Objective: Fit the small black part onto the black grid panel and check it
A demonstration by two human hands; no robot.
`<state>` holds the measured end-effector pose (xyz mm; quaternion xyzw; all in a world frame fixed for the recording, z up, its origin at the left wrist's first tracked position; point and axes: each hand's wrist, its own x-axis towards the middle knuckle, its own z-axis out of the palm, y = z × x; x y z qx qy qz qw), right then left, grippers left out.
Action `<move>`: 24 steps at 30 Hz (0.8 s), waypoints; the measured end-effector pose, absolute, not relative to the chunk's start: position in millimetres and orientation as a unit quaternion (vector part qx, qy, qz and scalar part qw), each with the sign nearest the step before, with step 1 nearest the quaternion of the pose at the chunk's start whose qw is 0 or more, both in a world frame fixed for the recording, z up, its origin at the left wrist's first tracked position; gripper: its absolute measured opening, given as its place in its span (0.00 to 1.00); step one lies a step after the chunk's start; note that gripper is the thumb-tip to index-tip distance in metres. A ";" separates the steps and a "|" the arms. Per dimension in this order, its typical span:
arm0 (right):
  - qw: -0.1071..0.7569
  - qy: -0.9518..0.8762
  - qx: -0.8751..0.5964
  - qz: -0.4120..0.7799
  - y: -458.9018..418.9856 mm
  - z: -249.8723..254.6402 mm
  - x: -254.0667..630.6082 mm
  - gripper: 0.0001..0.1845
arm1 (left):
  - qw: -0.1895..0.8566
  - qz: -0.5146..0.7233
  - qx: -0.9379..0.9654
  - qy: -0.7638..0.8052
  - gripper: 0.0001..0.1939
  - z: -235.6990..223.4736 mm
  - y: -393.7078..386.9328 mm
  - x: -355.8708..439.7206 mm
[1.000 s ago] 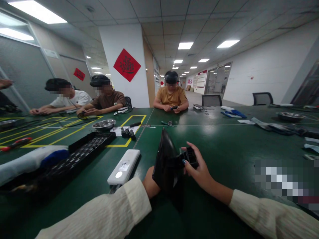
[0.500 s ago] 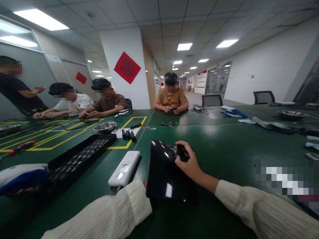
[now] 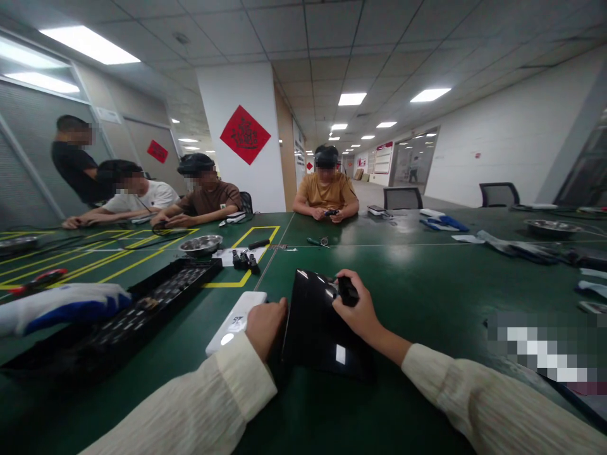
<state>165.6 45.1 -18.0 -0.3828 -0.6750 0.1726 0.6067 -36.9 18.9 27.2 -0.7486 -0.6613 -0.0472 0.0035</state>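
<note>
The right hand (image 3: 358,306) is grasping a small black block (image 3: 348,292), with the fingers wrapping around it and the thumb pressing towards the panel. The block is sitting at the far right part of a glossy black panel (image 3: 315,332), which is standing tilted in front of the person, near the middle of the green table (image 3: 427,284), and is reflecting the ceiling lights. The left hand (image 3: 266,325) is lying along the panel's left edge with its fingers bending; whether it is gripping the edge or only resting against it, I cannot tell.

Just left of that hand, a white power bank (image 3: 227,316) is lying partly hidden behind the wrist. Further left, a long black tray (image 3: 175,285) is stretching from the near left towards the middle, and a co-worker's white-and-blue glove (image 3: 80,306) is reaching over its near part. Beyond the tray, a metal bowl (image 3: 201,245) is standing beside a few small black parts (image 3: 245,261), which are lying by a white sheet (image 3: 227,256). On the far side, a person in a mustard shirt (image 3: 327,189) is sitting and handling a small dark object (image 3: 331,213). Blue-and-white gloves (image 3: 443,223) are lying at the far right.
</note>
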 end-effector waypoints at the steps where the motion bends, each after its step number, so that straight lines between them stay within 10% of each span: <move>1: 0.602 -0.680 -0.385 0.164 46.3 -18.1 165.5 0.21 | 0.057 -0.013 -0.736 -0.675 0.11 32.5 20.1 -40.2; 7: 0.462 -0.789 -0.386 0.123 47.9 -18.0 155.3 0.27 | 0.115 -0.079 -0.705 -0.695 0.15 26.3 34.6 -51.7; 12: 0.396 -0.771 -0.498 0.018 22.7 -13.4 146.9 0.43 | -0.095 -0.350 -0.685 -0.632 0.09 6.9 44.3 -50.0; 16: 0.358 -0.814 -0.449 -0.082 -14.6 -13.8 134.7 0.31 | -0.266 -0.523 -0.599 -0.544 0.11 -0.4 52.0 -50.3; 24: 0.186 -0.867 -0.458 0.055 -48.6 -25.3 105.7 0.36 | -0.455 -0.565 -0.443 -0.527 0.13 1.5 33.9 -34.6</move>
